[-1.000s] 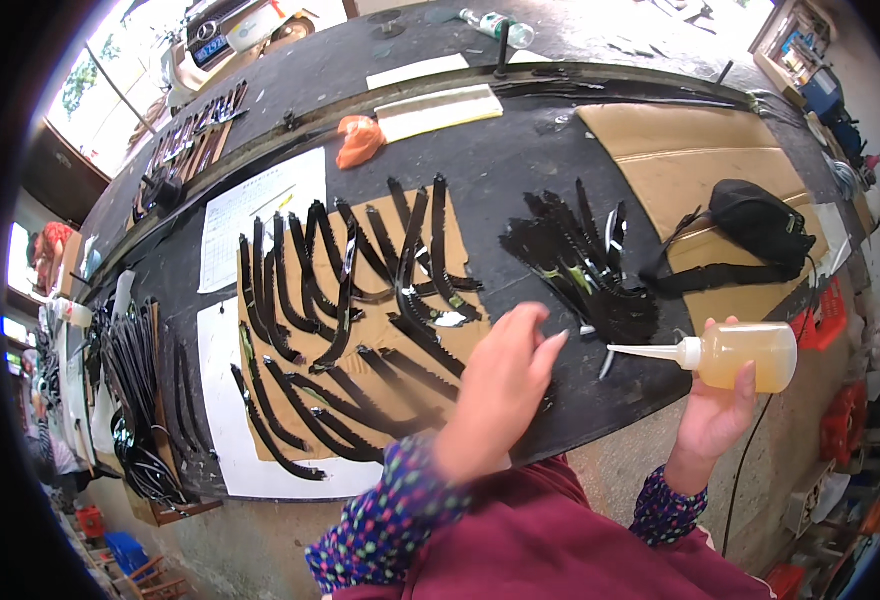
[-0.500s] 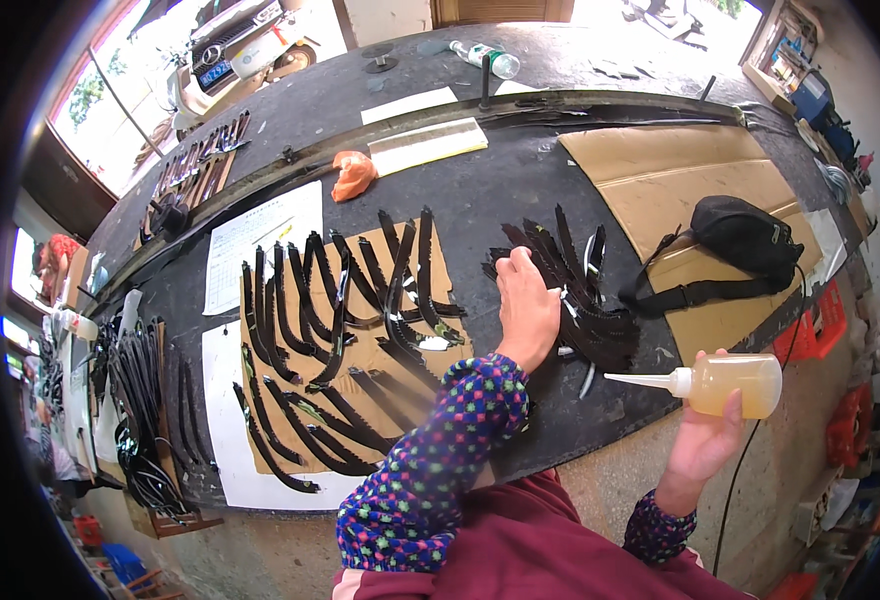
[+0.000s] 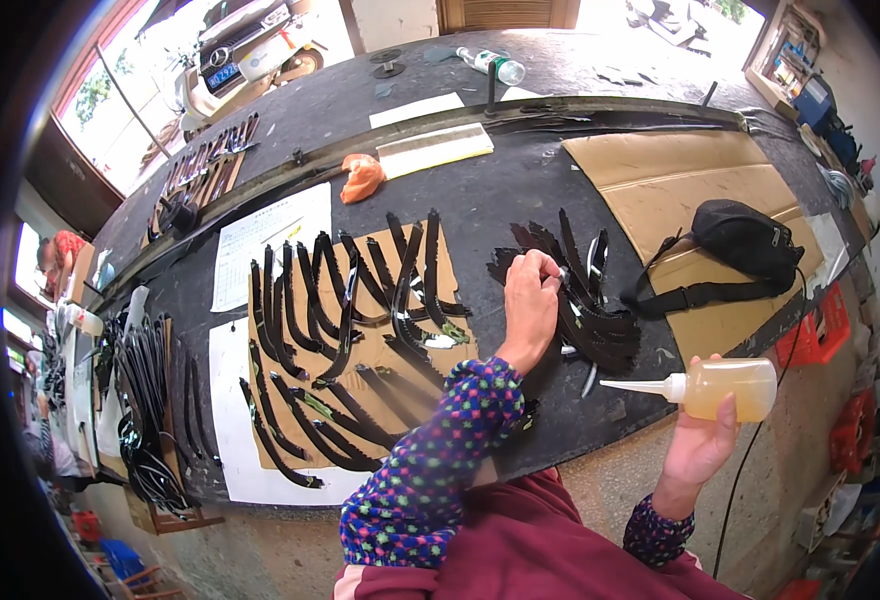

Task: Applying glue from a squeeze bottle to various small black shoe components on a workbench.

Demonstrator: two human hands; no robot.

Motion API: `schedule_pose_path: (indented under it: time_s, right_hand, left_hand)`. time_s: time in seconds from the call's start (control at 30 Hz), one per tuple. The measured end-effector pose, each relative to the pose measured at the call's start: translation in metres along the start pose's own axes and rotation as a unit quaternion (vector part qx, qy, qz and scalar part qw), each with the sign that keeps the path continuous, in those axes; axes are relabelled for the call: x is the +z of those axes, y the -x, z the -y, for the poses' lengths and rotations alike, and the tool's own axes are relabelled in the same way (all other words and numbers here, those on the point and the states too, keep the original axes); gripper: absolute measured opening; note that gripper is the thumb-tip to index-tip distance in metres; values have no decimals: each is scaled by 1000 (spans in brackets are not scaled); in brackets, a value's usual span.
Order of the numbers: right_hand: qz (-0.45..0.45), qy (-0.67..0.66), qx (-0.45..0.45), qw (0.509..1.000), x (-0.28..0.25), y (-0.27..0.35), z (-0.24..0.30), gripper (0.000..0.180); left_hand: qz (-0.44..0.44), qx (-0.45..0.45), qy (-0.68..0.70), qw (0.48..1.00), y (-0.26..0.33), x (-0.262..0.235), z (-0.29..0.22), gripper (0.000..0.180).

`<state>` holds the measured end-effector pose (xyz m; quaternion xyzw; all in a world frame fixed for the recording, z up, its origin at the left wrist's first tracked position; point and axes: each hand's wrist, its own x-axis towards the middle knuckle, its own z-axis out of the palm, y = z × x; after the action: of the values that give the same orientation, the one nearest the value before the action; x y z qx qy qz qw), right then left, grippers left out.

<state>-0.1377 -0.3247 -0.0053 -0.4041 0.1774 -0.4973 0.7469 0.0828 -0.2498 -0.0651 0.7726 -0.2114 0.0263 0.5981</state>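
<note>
My left hand (image 3: 532, 312) rests at the left side of a fanned pile of black curved strips (image 3: 605, 335) with notched edges. Its fingers are bent and pressed together on a strip at the pile's upper part; the fingertips are partly hidden. In my right hand (image 3: 698, 445), off the table's near edge, is a clear squeeze bottle (image 3: 730, 388) of amber liquid, lying sideways with its long thin nozzle pointing left. Left of the pile, several more black strips (image 3: 345, 330) are spread in rows on a cardboard sheet (image 3: 370, 245), some with green or white bits on them.
A black waist bag (image 3: 745, 240) lies on flat cardboard (image 3: 650, 155) at the right. A metal rail (image 3: 420, 118) crosses the dark table. Beyond the strips are printed paper (image 3: 290, 215), an orange crumpled wad (image 3: 362, 178) and a plastic bottle (image 3: 490, 64). Black strips (image 3: 145, 400) hang at the left.
The view has shifted slightly. My left fingers have drawn closer together over the strip pile. The squeeze bottle stays in my right hand, nearly in place.
</note>
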Motion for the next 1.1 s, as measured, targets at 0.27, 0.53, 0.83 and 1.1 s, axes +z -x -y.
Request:
schedule_pose_path:
  time_s: [0.27,0.53,0.83,1.1]
  right_hand:
    - [10,-23,17,1000,-1,1,2,59]
    - [118,-115,42,985,20,4,4,67]
    - [141,49,37,988,46,17,-16,82]
    - [199,102,40,974,58,24,-27,86]
  left_hand:
    - [195,-246,337,888,30,-57,-39,16]
    - [249,-361,389,810,81,-124,-72,19]
    - [271,-454,289,798,103,-169,-75,17]
    - [274,-454,294,795,109,-192,-69,18]
